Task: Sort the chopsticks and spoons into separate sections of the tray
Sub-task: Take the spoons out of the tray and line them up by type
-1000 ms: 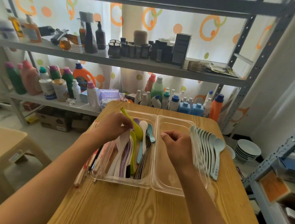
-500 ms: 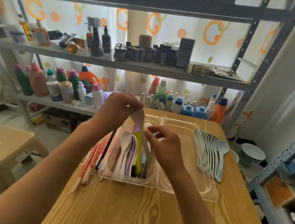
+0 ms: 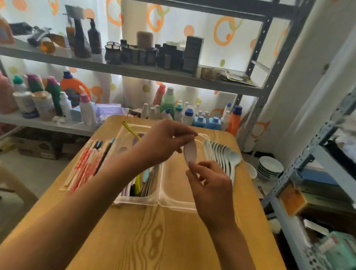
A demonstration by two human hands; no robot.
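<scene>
Pinching a pale spoon [image 3: 190, 154] end to end, both hands above the tray's [image 3: 178, 205] bare right section, near its divider

On the counter [image 3: 156, 239], a two-section tray [image 3: 156, 203] at centre. At 9 o'clock of the tray, chopsticks [image 3: 87, 166] lying on the counter; at 3 o'clock, a row of spoons [image 3: 224, 159]. In the tray's 9 o'clock section, mixed utensils [image 3: 141, 185]. Above its 3 o'clock section, one spoon [image 3: 190, 153] pinched between left hand [image 3: 161, 142] at 12 and right hand [image 3: 209, 186] at 6. Beyond, at 12 o'clock, shelves [image 3: 122, 69] carrying bottles.
</scene>
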